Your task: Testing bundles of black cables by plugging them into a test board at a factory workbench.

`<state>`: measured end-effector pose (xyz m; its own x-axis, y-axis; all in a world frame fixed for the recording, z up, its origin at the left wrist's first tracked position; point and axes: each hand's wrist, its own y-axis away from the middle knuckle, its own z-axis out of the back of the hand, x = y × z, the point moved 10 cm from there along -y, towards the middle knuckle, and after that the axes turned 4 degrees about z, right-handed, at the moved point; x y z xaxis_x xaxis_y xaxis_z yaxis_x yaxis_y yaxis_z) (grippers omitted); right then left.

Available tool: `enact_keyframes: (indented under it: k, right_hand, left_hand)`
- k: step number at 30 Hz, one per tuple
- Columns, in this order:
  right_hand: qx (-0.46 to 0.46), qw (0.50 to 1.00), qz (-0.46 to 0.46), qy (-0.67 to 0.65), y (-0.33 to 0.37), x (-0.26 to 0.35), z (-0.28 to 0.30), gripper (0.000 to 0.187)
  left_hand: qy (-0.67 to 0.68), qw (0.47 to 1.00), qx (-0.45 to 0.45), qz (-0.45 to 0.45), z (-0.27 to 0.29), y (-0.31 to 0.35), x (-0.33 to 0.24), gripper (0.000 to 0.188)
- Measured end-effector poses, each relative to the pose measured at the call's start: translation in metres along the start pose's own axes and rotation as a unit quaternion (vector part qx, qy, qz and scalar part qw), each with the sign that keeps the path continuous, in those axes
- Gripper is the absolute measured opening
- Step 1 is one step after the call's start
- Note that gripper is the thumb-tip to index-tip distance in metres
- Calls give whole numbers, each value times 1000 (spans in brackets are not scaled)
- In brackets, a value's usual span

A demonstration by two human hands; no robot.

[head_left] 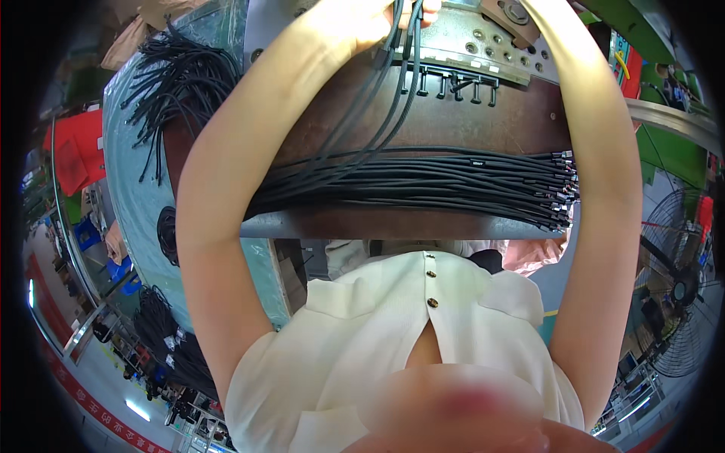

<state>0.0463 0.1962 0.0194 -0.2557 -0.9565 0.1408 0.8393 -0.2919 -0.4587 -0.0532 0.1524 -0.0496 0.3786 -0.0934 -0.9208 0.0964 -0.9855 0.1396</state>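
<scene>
At the top edge my left hand is closed round several thin black cables. They hang from it in a loop toward the bundle on the bench; part of the hand is cut off by the picture's edge. Only the forearm of my right arm shows, reaching past the top edge beside a metal block; that hand is out of sight. Across the bench lies a thick bundle of black cables, their metal plug ends to the right. Just below the left hand, small black T-shaped pieces stick out from a metal fixture.
Left of my left arm, a heap of black cable ends spreads over a table with a clear greenish cover. A coil of black cable lies lower on it. More bundled cables are below. A standing fan is at far right.
</scene>
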Motion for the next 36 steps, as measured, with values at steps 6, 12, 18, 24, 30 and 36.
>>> enact_keyframes:
  k: [6,12,18,24,30,36]
  right_hand:
    - [-14,1000,5,15,12,-9,-8,35]
    - [-33,999,13,40,7,-11,8,34]
    - [-14,996,-69,53,9,-30,-7,32]
    - [19,992,-104,74,26,-53,-23,34]
    - [50,965,-231,-110,5,-48,4,34]
    - [39,947,-284,-144,35,-76,-8,36]
  left_hand:
    - [-627,738,-119,-219,-6,26,-69,28]
    - [-587,689,-55,-423,-24,17,-73,22]
    - [-588,718,-156,-338,10,-1,-49,22]
    - [-655,647,-137,-365,-6,3,-51,30]
    - [-592,729,-228,-257,35,-1,-44,40]
    - [-676,652,-167,-300,11,15,-53,40]
